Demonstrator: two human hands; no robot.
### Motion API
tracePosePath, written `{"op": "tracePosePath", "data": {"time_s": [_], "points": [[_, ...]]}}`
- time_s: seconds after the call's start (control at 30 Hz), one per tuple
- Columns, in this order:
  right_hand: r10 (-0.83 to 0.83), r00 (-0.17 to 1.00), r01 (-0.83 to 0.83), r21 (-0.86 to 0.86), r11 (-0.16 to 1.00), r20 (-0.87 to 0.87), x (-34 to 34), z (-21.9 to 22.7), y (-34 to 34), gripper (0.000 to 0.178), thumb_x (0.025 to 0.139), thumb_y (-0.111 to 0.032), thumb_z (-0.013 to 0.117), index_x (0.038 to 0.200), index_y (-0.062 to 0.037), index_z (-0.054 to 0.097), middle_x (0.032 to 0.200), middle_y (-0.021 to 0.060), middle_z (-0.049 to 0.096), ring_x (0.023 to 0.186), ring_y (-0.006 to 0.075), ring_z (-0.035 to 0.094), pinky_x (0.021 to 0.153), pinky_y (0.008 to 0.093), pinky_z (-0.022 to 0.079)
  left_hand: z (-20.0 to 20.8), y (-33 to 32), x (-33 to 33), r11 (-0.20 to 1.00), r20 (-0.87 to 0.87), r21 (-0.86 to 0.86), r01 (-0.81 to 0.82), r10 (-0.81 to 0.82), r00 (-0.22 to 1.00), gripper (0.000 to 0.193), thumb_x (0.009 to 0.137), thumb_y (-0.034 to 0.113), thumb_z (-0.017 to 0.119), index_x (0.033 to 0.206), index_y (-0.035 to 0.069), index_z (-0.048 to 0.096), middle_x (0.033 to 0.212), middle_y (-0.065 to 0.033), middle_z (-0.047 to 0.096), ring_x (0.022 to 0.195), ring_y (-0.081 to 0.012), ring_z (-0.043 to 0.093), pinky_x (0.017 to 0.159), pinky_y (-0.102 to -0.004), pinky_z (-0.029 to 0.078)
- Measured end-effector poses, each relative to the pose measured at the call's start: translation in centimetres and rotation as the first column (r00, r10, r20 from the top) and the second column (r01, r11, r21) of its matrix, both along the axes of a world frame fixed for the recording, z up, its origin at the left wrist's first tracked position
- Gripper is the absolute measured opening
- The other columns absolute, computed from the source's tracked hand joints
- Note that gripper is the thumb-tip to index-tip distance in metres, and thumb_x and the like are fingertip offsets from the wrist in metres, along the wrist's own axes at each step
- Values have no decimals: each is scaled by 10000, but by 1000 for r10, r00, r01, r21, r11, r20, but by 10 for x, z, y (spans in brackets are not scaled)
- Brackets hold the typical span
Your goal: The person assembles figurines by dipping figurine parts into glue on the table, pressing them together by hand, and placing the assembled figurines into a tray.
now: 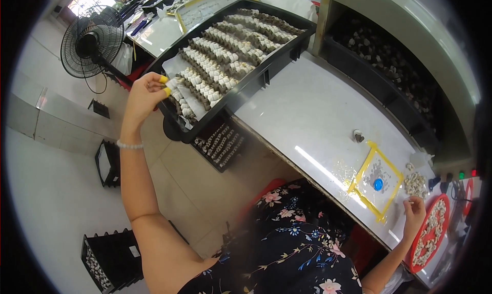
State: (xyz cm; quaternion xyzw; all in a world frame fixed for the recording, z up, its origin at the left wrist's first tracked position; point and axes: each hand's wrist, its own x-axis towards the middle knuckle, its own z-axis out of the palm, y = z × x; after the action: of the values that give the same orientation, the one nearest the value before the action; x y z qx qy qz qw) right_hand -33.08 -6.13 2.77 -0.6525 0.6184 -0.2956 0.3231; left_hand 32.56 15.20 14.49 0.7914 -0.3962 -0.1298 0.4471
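The left hand (pixel 143 96) pinches a white strip (pixel 190 98) stretching right and near; the right hand's (pixel 414 215) grip, can't tell.

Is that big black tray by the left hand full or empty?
Full, or nearly so: rows of small white-and-dark pieces span the black tray, up to the end by the left hand.
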Motion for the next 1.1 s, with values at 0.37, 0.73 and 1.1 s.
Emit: {"op": "tracePosePath", "data": {"time_s": [0.37,0.73,1.1], "points": [[40,988,-37,-21,999,149,-8,-17,-6,195,790,73,628,964,3,574,904,9,552,842,95,542,749,211,443,-4,3,-57,927,-15,320,197,-203,979,178,670,-25,653,825,-42,567,751,-56,592,689,-111,568,643,-241,467],[13,1000,-14,-69,998,-14,2,-5,10,223,770,32,663,991,24,634,945,59,618,820,136,594,747,234,482,-18,-3,-48,824,143,507,254,-371,917,168,735,78,605,834,-53,642,758,-183,629,693,-273,614,649,-334,464],[129,976,-151,-115,982,-173,36,10,33,273,725,21,682,996,46,648,900,98,617,747,163,592,677,256,476,-51,-89,-199,858,182,-98,503,-482,857,302,720,-14,671,1013,-28,599,936,-133,608,776,-196,586,667,-267,477]]}}
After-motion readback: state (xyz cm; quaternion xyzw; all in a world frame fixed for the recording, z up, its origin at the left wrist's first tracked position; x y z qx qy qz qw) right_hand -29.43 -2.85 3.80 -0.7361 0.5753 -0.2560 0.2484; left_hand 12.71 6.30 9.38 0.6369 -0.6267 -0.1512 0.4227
